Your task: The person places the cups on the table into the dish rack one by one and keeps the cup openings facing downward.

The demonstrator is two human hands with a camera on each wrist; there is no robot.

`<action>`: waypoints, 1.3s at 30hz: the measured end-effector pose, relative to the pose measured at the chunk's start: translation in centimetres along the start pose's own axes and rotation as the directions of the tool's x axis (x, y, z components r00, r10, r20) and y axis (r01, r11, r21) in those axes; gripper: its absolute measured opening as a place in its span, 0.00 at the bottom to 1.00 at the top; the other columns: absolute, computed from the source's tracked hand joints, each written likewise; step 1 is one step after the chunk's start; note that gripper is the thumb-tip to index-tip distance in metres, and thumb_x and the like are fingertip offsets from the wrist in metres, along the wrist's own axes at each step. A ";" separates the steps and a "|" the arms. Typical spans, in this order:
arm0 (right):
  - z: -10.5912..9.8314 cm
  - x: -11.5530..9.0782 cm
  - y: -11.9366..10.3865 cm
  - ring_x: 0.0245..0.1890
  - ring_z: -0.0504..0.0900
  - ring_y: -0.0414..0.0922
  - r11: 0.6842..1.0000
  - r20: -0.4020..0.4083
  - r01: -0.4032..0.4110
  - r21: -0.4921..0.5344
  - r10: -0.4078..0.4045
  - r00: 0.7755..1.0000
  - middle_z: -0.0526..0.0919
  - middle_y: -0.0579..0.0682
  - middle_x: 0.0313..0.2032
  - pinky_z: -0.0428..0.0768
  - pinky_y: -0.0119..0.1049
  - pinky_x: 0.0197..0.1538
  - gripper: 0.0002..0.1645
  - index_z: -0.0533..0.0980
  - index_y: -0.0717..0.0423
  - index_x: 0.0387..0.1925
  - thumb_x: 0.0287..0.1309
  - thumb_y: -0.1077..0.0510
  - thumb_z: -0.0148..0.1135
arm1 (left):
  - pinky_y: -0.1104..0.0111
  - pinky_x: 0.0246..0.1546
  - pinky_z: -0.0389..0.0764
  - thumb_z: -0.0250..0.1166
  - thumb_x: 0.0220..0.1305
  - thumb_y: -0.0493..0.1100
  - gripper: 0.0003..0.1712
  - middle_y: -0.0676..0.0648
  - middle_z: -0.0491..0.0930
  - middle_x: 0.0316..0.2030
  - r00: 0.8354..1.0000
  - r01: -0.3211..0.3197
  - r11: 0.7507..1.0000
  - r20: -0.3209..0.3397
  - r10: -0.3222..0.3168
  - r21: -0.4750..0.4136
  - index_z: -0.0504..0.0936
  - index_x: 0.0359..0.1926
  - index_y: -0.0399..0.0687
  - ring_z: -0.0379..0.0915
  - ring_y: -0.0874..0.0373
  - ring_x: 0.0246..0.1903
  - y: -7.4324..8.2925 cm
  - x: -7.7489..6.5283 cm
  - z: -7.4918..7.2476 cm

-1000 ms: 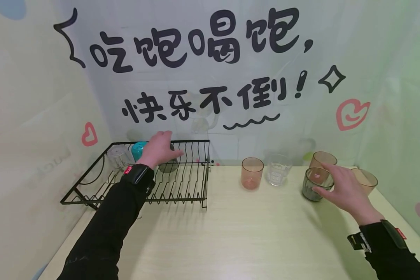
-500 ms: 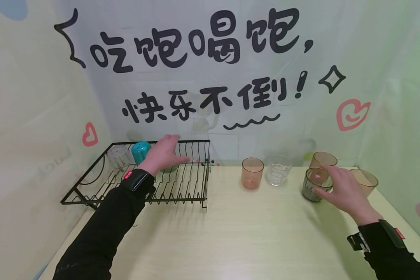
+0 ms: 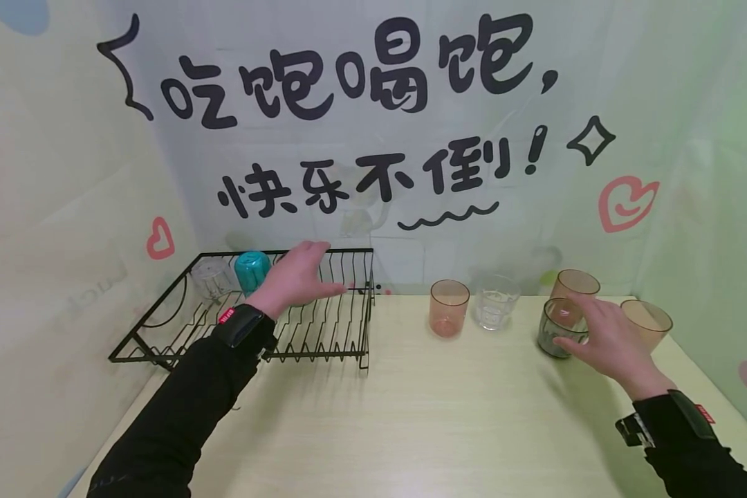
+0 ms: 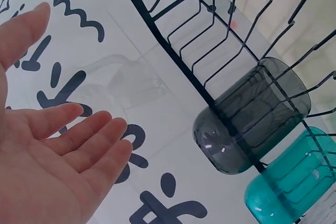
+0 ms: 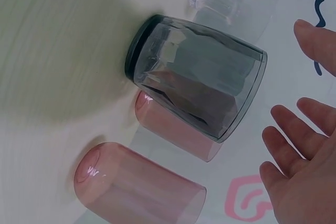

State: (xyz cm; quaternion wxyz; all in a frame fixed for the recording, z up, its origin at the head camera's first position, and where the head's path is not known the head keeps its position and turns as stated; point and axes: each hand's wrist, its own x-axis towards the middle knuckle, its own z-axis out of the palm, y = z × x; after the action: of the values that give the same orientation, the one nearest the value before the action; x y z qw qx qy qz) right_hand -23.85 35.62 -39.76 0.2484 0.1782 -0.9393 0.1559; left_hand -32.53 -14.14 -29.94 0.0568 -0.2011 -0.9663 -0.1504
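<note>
My left hand [image 3: 295, 280] hovers over the black wire dish rack [image 3: 324, 356], fingers extended and holding nothing. In the left wrist view a smoky grey cup [image 4: 252, 116] lies in the rack apart from that hand, beside a teal cup [image 4: 294, 179]. The left hand hides the grey cup in the head view. At the far left of the rack is a clear glass [image 3: 213, 278]. My right hand [image 3: 616, 339] hangs just above and behind a faceted grey glass [image 3: 562, 330]. Its fingers [image 5: 294, 129] are spread near the rim, with a visible gap.
Around the grey glass stand two amber-pink cups, one behind it [image 3: 575, 282] and one to its right [image 3: 650, 321]. Another pink cup [image 3: 448, 309] and a clear tumbler [image 3: 494, 304] stand near the back wall. Printed cloth walls border the table [image 3: 411, 415].
My left hand has moved right and slightly down over the rack, away from the teal cup, and now covers the grey one. The right hand has shifted only slightly; the cups stay put.
</note>
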 end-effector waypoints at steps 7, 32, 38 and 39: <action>0.3 0.3 0.0 0.39 0.79 0.59 0.999 0.001 0.025 -0.027 -0.025 1.000 0.82 0.59 0.41 0.74 0.56 0.42 0.43 0.71 0.64 0.59 0.40 0.59 0.81 | 0.47 0.63 0.68 0.72 0.56 0.61 0.53 0.35 0.63 0.69 1.000 -0.028 0.999 -0.008 0.028 -0.019 0.60 0.73 0.38 0.59 0.41 0.67 0.7 -0.3 0.1; 1.7 0.0 -0.3 0.48 0.74 0.67 0.995 0.085 -0.040 -0.087 0.047 0.995 0.79 0.68 0.48 0.72 0.60 0.50 0.34 0.73 0.71 0.55 0.48 0.61 0.75 | 0.49 0.65 0.67 0.74 0.55 0.59 0.52 0.38 0.63 0.69 0.997 -0.080 0.995 0.001 0.081 -0.065 0.62 0.73 0.40 0.60 0.42 0.68 2.5 -1.7 1.0; 2.1 0.1 -0.3 0.48 0.75 0.67 0.992 0.065 -0.033 -0.120 0.041 0.997 0.79 0.69 0.48 0.73 0.60 0.52 0.33 0.74 0.72 0.54 0.47 0.62 0.76 | 0.49 0.64 0.68 0.74 0.55 0.59 0.52 0.38 0.63 0.70 0.995 -0.100 0.993 -0.003 0.100 -0.070 0.62 0.73 0.41 0.59 0.42 0.68 2.9 -2.1 1.2; 2.2 0.1 -0.2 0.48 0.75 0.67 0.992 0.062 -0.031 -0.123 0.039 0.997 0.80 0.69 0.48 0.73 0.60 0.51 0.32 0.74 0.71 0.53 0.47 0.62 0.76 | 0.49 0.64 0.68 0.74 0.55 0.59 0.52 0.38 0.63 0.70 0.995 -0.103 0.992 -0.002 0.104 -0.073 0.62 0.73 0.42 0.60 0.43 0.68 3.0 -2.2 1.2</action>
State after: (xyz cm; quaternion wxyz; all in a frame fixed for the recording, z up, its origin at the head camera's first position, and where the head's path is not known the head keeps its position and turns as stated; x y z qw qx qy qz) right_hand -24.76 34.56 -41.43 0.2258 0.1512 -0.9575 0.0967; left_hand -29.35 -11.94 -30.62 0.0565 -0.2529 -0.9485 -0.1824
